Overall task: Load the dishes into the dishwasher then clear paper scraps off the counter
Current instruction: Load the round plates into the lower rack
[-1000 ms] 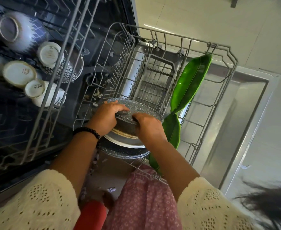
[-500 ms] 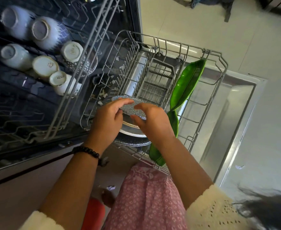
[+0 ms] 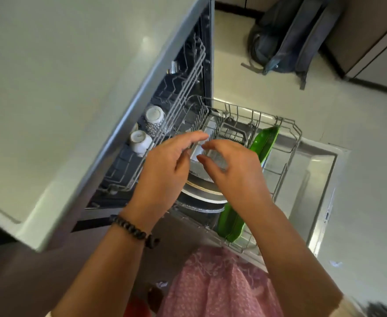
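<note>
The lower wire rack [image 3: 288, 156] is pulled out over the open dishwasher door [image 3: 311, 179]. Grey speckled plates and a white plate [image 3: 201, 193] stand stacked on edge at the rack's near end, beside two green leaf-shaped dishes [image 3: 264, 143]. My left hand [image 3: 165, 170] and my right hand [image 3: 236, 172] hover above the plates with fingers loosely spread, holding nothing. White patterned cups [image 3: 153, 117] sit upside down in the upper rack [image 3: 183, 92]. The pale counter [image 3: 62, 99] fills the left side.
A grey backpack [image 3: 286, 42] leans against cabinets on the floor beyond the dishwasher. Small paper scraps [image 3: 335, 263] lie on the pale floor at right and one near my feet. My pink skirt is at the bottom.
Both hands have let go of the speckled plate and lifted off it. My head has risen, so the counter top now shows at left.
</note>
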